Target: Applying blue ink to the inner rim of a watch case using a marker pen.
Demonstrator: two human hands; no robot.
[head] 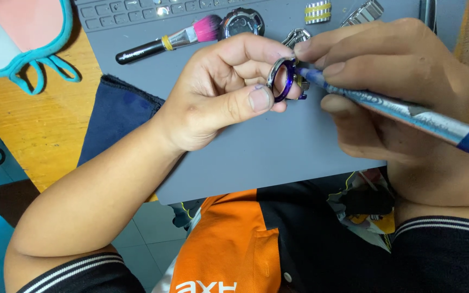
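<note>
Your left hand pinches one blue-rimmed watch case on edge above the grey work mat, and your right hand grips one blue tool, tip touching the case. Bare mat lies below your hands, down to its near edge. Beyond the case: one pink brush, one round watch body, two metal band pieces.
</note>
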